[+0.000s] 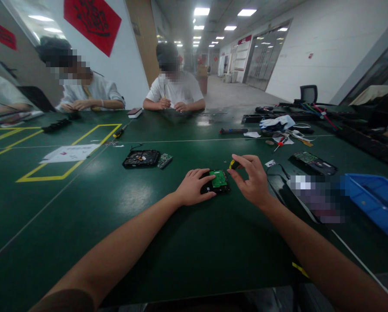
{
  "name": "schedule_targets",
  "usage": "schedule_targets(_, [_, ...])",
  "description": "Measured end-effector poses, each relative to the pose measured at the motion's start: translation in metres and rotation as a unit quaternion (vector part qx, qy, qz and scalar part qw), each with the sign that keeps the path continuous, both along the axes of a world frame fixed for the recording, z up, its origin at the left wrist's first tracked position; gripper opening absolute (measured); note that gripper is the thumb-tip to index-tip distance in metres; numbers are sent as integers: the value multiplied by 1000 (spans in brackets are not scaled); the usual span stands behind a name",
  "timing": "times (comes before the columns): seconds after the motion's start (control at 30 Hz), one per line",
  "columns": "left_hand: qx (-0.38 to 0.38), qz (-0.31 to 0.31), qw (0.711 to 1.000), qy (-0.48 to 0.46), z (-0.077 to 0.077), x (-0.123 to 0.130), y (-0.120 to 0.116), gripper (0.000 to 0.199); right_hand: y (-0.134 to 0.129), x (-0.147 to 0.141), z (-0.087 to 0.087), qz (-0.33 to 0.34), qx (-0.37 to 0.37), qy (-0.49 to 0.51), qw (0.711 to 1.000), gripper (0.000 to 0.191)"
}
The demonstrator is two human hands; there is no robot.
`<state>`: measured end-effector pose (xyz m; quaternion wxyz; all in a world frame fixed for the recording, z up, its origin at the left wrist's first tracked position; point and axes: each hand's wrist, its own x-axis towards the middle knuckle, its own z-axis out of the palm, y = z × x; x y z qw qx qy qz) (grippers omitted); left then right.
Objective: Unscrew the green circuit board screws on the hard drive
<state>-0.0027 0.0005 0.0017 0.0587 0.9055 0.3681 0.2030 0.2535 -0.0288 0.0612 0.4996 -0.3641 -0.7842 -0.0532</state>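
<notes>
The left hand (195, 187) presses the hard drive (217, 181); the right (253, 180) grips a yellow-black screwdriver (234, 164), blue tray (376, 201) rightward.

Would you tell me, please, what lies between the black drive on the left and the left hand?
A small circuit board, then bare green table, in the head view.

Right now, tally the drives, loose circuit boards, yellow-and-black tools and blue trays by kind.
Drives: 3 (middle drive, left drive, right drive)
Loose circuit boards: 1 (small board)
Yellow-and-black tools: 2 (held tool, far tool)
Blue trays: 1 (blue tray)
Total: 7
</notes>
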Motion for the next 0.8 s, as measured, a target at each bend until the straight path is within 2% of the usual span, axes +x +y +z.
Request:
schedule_targets(0.23, [1,-2,1000,-6,0,0,0,72,1,0,-2,15,-16,-2,1000,56])
schedule_targets(0.43, [-6,-3,1000,-8,2,0,-1,72,1,0,-2,-4,-2,12,1000,49])
schedule_targets(0.6, [-4,-4,1000,-6,2,0,-1,72,3,0,-6,12,-30,10,999,51])
schedule_targets(0.8, [-2,-3,1000,3,2,0,-1,72,2,0,-2,3,-5,10,1000,50])
